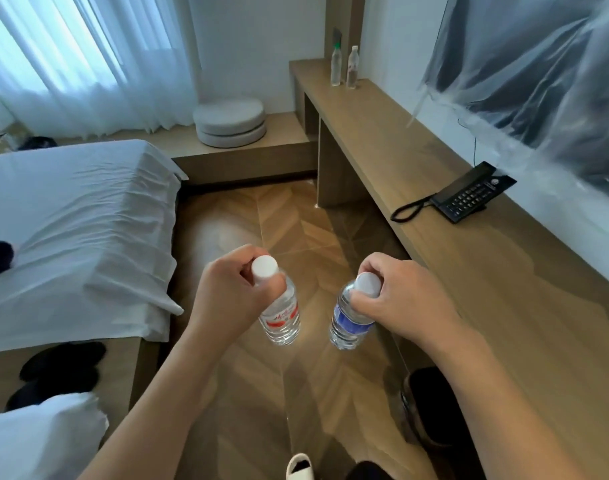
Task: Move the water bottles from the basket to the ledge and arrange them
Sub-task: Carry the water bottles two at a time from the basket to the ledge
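2 held bottles: clear ribbed plastic, round white caps, above the herringbone wood floor [296, 393].
Left hand [227, 296]: fingers clamped round the neck of the red-label bottle [282, 317].
Right hand [403, 299]: fingers clamped round the neck of the blue-label bottle [348, 323].
Ledge [417, 161]: long smooth wood; 2 standing bottles [344, 65] at its far end.

No wording can be read anywhere. The near-left bottle [281, 315] wears a red-and-white label with script too blurred to make out; the near-right bottle [350, 318] has a blue label, also illegible. The telephone [471, 194] keypad markings on the right are too small.
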A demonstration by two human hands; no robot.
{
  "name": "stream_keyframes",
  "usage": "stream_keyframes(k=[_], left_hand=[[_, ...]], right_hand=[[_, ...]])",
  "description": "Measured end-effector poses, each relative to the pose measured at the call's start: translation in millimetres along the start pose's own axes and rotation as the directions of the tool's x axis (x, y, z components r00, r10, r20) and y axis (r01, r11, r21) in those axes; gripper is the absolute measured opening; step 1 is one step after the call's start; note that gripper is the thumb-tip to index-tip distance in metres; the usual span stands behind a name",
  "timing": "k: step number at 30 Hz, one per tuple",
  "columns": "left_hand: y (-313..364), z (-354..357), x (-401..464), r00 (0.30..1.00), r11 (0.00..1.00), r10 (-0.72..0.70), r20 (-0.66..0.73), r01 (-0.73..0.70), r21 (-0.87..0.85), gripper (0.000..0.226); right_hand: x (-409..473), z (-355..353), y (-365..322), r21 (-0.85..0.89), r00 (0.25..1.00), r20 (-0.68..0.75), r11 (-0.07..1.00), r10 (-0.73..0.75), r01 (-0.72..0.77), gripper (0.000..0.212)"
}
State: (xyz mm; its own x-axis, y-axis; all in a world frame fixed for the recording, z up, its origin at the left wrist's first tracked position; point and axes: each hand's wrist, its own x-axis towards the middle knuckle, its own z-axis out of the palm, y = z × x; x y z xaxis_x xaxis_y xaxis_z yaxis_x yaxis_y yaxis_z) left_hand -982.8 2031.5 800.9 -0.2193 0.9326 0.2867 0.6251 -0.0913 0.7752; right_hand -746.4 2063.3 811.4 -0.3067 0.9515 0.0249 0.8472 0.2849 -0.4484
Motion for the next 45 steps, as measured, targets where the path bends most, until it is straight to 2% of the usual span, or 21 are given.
stream_keyframes(k=[8,15,21,26,36,45], left_hand=[[-44.0,22.7,157.4,1.0,1.0,-0.023,-0.004,0.023,-0.004,0.015],[-78.4,54.6,291.4,0.998,0.998,-0.051,-0.023,0.052,0.03,0.016],[-94.0,66.5,398.4,0.995,0.997,-0.057,-0.082,0.061,0.05,0.018],[-118.4,81.9,484.6,0.994,0.996,-0.073,-0.078,0.076,0.038,0.018],[-177.2,102.9,677.4,1.0,1.0,0.001,0.026,-0.001,0.01,0.014],[-222.1,117.0,854.9,1.0,1.0,0.018,0.02,-0.018,-0.006,0.017]], right_hand=[[168.7,7.9,10.7,0.009,1.0,0.023,1.0,0.003,-0.003,0.023],[324.7,14.4,36.3,0.02,0.997,0.03,0.997,-0.073,0.072,0.026],[441.2,0.3,42.1,0.05,0.99,-0.052,0.99,-0.128,0.131,0.028],[532.3,-1.8,53.3,0.097,0.993,-0.072,0.99,-0.097,0.104,0.024],[729.0,17.2,54.9,0.096,1.0,0.001,0.995,-0.031,0.03,0.027],[892.9,8.2,52.1,0.156,0.997,-0.081,0.988,-0.011,0.023,0.029]])
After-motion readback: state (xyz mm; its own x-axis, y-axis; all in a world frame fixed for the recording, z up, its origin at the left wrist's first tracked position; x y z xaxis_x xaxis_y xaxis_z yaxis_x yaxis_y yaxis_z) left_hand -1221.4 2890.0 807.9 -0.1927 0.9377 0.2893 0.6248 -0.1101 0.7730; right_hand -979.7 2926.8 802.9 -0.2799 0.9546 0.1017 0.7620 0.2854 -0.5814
